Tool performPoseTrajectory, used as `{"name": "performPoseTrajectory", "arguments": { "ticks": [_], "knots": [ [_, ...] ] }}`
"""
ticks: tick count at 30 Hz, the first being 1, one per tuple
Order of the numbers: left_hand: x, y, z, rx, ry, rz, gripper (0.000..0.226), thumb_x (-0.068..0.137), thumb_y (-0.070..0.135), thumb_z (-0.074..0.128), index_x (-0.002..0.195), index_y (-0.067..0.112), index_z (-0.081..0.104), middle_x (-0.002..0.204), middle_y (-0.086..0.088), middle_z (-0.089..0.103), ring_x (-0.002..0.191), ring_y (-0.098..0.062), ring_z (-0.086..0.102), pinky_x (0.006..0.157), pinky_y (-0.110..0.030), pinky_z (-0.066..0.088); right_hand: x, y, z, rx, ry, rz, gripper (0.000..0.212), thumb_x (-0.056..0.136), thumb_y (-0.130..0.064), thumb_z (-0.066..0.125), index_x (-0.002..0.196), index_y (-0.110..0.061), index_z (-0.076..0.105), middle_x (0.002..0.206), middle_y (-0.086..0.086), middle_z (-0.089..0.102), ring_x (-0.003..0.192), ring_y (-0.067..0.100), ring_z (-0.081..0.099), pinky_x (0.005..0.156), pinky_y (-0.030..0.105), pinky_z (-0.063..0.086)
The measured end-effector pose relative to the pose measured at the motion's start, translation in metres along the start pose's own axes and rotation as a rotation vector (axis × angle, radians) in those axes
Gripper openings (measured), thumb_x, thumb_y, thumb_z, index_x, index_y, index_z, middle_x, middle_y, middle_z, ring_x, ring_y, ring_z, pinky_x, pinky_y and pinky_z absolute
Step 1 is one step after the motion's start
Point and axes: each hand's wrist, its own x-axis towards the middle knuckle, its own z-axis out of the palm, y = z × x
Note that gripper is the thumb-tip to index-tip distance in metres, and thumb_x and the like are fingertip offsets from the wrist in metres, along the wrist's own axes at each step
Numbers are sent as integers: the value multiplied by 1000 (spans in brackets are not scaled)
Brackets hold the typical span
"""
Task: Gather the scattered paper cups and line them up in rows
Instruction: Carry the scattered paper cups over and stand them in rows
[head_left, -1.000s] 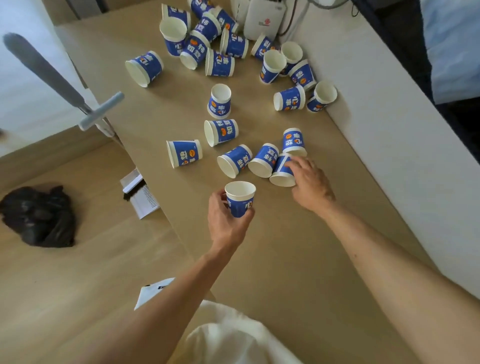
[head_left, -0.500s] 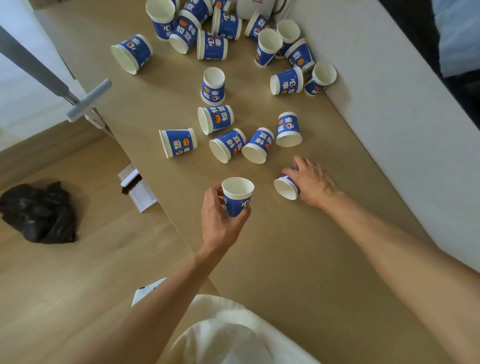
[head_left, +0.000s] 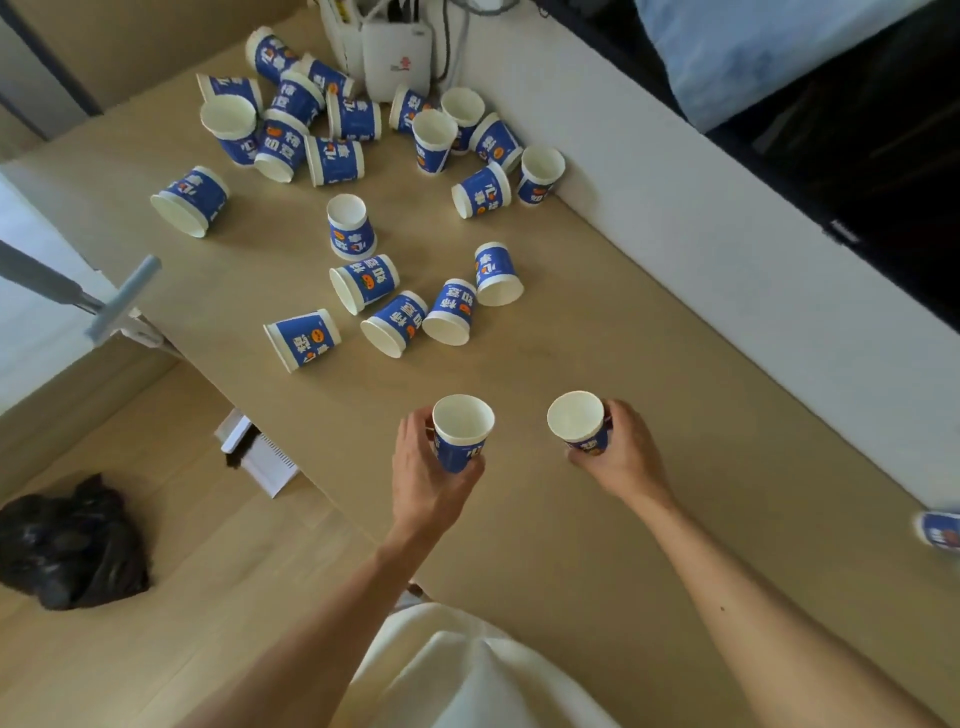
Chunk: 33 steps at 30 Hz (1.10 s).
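Observation:
Blue and white paper cups lie scattered over a light wooden table (head_left: 597, 545). My left hand (head_left: 423, 480) grips one cup (head_left: 461, 431) upright, mouth up, above the near part of the table. My right hand (head_left: 618, 457) holds a second cup (head_left: 579, 423), tilted a little, to the right of it. Beyond my hands, a cluster of several cups (head_left: 395, 322) lies on its sides in the middle of the table. A denser pile of cups (head_left: 291, 130) sits at the far end, and a few more cups (head_left: 483, 189) lie near the wall.
A white router (head_left: 397, 60) with cables stands at the table's far end. A white wall ledge (head_left: 727, 270) borders the right side. Another cup (head_left: 940, 535) shows at the right frame edge. A black bag (head_left: 67, 545) and a brush (head_left: 254, 452) lie on the floor left.
My right hand picked a lying cup out of the middle cluster, drew it toward me and turned it mouth up. My left hand kept its cup and stayed near the table's front.

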Motion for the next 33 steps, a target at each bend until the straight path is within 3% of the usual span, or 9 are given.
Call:
{"name": "performPoseTrajectory", "arguments": {
  "ticks": [4,7,9,16,21,24,27,30,33],
  "knots": [
    [-15,17,22,0,-108,65,56,70,15,81,117,26,52,110,8,58,100,-13,57,79,-25,48,-42,20,-18,343,188,138,60,69,-23,86,121,-26,56,112,-11,63,102,9,59,75,15,42],
    [-28,34,44,8,-193,132,58,70,14,81,117,28,52,111,9,62,100,-12,60,77,-24,50,-69,40,-35,494,298,177,58,69,-26,86,119,-30,58,109,-15,66,102,5,62,81,23,49],
    [-40,48,63,26,-245,172,58,70,16,82,116,32,51,110,12,63,97,-6,61,73,-15,48,-87,60,-45,582,363,204,54,68,-30,86,116,-32,60,104,-14,68,98,5,64,81,26,52],
    [-100,94,141,84,-386,309,61,70,20,86,116,37,50,107,18,65,96,12,58,69,-1,44,-154,149,-80,782,526,291,59,59,-43,85,113,-37,62,99,-23,69,92,-2,62,69,9,47],
    [-159,115,206,141,-493,360,62,70,22,87,118,35,49,106,17,66,94,4,63,66,-8,48,-204,222,-100,836,625,378,52,62,-36,81,110,-40,62,100,-21,69,94,2,64,74,15,48],
    [-199,126,249,149,-536,387,61,70,21,88,119,31,52,105,23,66,92,-8,68,67,-23,55,-229,269,-116,895,684,422,57,62,-31,80,116,-31,63,107,-13,69,101,9,65,84,28,50],
    [-235,139,290,169,-573,432,61,69,22,88,118,31,53,105,25,64,93,-11,68,69,-21,54,-248,316,-131,936,729,456,55,65,-26,84,115,-33,63,106,-15,69,102,9,65,85,29,52],
    [-266,152,328,174,-602,455,61,69,23,89,117,32,53,106,27,63,95,-14,68,74,-28,56,-259,362,-147,953,775,486,53,70,-19,87,113,-37,63,105,-17,69,104,9,65,87,34,54],
    [-294,164,361,183,-627,457,62,69,22,89,119,31,53,108,24,63,98,-16,67,78,-34,58,-263,405,-164,982,828,514,51,68,-24,89,106,-44,62,103,-17,69,102,8,66,86,31,54]
  ]
}}
